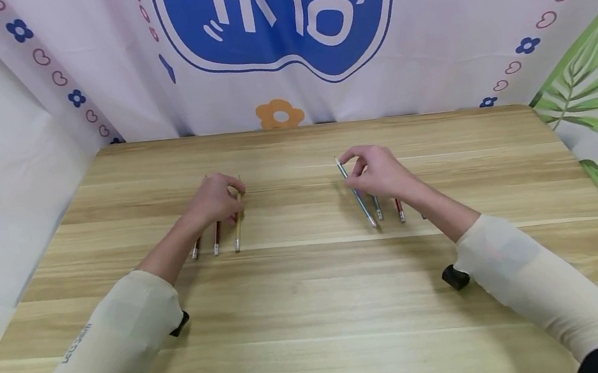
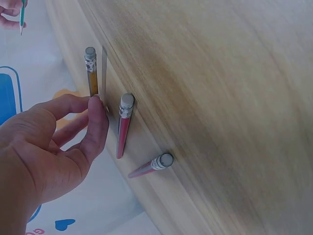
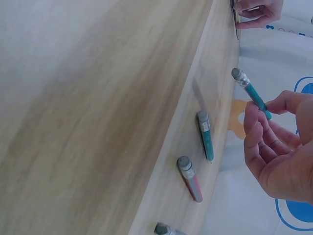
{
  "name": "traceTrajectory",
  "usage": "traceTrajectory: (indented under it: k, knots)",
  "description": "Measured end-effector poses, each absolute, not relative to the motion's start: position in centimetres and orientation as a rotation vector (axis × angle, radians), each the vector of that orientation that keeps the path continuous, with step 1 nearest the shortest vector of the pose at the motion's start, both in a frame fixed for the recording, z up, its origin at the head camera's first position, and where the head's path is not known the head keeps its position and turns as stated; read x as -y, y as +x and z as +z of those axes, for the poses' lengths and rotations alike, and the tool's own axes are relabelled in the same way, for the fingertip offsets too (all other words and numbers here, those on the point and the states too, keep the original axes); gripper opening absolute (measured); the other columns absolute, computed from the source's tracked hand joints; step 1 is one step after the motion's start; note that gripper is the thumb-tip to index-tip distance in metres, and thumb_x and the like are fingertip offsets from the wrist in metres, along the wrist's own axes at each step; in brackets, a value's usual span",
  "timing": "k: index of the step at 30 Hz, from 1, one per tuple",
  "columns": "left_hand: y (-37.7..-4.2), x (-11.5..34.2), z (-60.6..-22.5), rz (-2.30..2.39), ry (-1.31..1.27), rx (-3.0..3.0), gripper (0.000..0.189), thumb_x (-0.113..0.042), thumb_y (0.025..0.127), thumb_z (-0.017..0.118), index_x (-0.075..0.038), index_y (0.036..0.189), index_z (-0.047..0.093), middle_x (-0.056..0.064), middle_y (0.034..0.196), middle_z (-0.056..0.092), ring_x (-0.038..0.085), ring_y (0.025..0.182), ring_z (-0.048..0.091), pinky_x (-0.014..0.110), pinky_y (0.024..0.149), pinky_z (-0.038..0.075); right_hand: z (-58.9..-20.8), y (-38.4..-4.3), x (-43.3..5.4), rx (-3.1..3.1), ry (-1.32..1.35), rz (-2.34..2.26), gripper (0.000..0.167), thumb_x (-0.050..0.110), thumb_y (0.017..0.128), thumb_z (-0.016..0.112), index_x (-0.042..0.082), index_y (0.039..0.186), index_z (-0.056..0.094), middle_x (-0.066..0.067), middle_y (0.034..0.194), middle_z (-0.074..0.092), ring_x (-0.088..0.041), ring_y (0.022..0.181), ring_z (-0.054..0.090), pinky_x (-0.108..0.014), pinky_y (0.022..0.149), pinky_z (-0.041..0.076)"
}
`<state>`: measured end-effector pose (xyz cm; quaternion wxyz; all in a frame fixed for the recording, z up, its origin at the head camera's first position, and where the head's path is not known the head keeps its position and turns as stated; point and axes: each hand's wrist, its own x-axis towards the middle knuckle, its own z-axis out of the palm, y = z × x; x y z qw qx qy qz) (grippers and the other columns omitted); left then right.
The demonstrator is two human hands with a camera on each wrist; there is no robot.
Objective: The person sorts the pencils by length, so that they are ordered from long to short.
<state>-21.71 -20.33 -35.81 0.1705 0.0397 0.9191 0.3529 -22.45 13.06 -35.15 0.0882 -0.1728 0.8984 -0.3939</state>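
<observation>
1. Plainly, we see two hands well apart over the table, each pinching one pencil between thumb and fingers.
2. Our left hand holds the yellow pencil beyond its eraser end; two red pencils lie beside it, on the outer side.
3. Our right hand grips the blue-green pencil towards its point. Its shadow falls apart from it in the right wrist view, so we judge it raised.
4. Next to that one lie a second blue-green pencil, a red pencil and a last pencil.
5. Eraser ends face us, with gaps between pencils — probably so that each can be picked singly. The light pinch likely suits such thin shafts and leaves the eraser ends free.
6. Our left fingers and wrist cover the red pencils' far ends in the head view. The last pencil is mostly under our right wrist there, and cut off in the right wrist view — we cannot tell its colour. Whether the yellow one touches the table is unclear.
</observation>
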Motion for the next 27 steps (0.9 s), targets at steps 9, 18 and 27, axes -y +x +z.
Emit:
traceTrajectory:
  k: [9, 18, 27]
  knots:
    - [-21.7, 20.4, -35.7, 0.998, 0.144, -2.597, 0.044, 0.011, 0.090, 0.065, 0.016, 0.133, 0.057, 0.024, 0.083, 0.072, 0.016, 0.051, 0.065, 0.028, 0.054, 0.062, -34.9, -22.7, -12.2, -2.635, -0.498, -1.197, 0.041, 0.000, 0.087, 0.069, 0.000, 0.128, 0.065, -0.011, 0.083, 0.071, -0.018, 0.064, 0.066, -0.022, 0.054, 0.053]
    - [-21.7, 20.5, -35.8, 0.980, 0.150, -2.603, 0.043, 0.011, 0.091, 0.065, 0.017, 0.133, 0.057, 0.020, 0.079, 0.071, 0.016, 0.051, 0.065, 0.027, 0.053, 0.062, -34.7, -22.6, -11.3, -2.629, -0.495, -1.195, 0.042, 0.000, 0.088, 0.069, 0.001, 0.129, 0.064, -0.012, 0.084, 0.071, -0.019, 0.065, 0.069, -0.025, 0.058, 0.057]
    - [-21.6, 20.4, -35.7, 0.988, 0.158, -2.590, 0.043, 0.012, 0.091, 0.065, 0.018, 0.133, 0.056, 0.024, 0.085, 0.072, 0.017, 0.053, 0.065, 0.028, 0.055, 0.062, -34.8, -22.8, -10.8, -2.618, -0.481, -1.197, 0.041, 0.000, 0.089, 0.068, 0.001, 0.130, 0.063, -0.011, 0.085, 0.071, -0.017, 0.065, 0.067, -0.024, 0.056, 0.056]
